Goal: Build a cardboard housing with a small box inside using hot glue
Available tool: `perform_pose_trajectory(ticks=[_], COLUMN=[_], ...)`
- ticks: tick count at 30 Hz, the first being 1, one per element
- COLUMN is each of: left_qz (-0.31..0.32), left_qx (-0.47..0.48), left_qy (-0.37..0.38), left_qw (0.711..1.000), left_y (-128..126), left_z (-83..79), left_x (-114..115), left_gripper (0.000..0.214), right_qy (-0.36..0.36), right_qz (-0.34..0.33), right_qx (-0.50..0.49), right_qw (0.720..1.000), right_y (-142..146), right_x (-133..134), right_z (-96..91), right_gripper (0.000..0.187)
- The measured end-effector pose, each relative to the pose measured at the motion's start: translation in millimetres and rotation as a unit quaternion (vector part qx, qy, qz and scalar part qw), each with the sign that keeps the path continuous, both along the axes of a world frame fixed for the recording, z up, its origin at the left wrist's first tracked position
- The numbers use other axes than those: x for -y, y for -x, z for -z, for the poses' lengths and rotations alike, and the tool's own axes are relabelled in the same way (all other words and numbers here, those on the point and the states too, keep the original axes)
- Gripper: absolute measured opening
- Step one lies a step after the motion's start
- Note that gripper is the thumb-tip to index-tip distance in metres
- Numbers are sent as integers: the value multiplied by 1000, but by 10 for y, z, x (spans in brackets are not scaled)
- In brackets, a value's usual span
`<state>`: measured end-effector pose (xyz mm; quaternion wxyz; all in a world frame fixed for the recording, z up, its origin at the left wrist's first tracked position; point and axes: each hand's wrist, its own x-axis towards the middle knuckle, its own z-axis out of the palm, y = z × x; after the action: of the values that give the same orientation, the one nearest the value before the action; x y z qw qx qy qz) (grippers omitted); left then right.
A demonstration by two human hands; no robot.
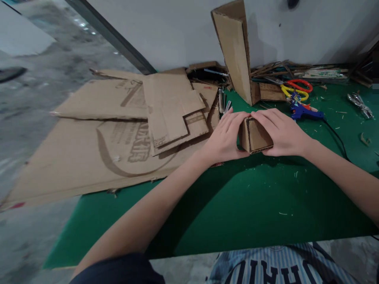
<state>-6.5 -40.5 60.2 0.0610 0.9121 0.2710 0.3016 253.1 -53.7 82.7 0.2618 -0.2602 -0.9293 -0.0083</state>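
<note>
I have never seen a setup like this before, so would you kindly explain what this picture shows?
Gladly. There is no machine here: these are a person's bare hands, seen by a camera worn on that person's head, looking forward and down. The left hand and right hand hold a small folded cardboard piece between them, above a green tabletop. Flattened printed cardboard lies on the left, with smaller cut cardboard pieces on it. Behind the hands stands a tall folded cardboard piece. To the right are scissors with red and yellow handles and a blue glue gun.
</note>
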Motion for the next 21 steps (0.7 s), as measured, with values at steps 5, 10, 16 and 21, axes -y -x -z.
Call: perform_pose_trajectory(ticks=[5, 10, 16, 21], left_qz=[4, 8, -9, -29], left_qx=[-4, -51, -39, 81], left_qy=[16, 59, 97, 336], left_qw=[1000, 997, 994, 938], left_y=[4, 4, -18, -62], left_z=[-66, -151, -184, -355], left_x=[16, 23, 33, 60], left_gripper=[110, 126, 119, 117], right_qy=[22, 78, 150, 269], right_qz=[8, 36, 26, 39], right_qx=[-9, -23, -21, -112], right_qw=[1000, 996, 988, 956], right_y=[-6, -5, -32, -67], right_x=[4, -1, -25, -61], right_z=[-24, -15, -52, -97], right_gripper=[100, 102, 103, 108])
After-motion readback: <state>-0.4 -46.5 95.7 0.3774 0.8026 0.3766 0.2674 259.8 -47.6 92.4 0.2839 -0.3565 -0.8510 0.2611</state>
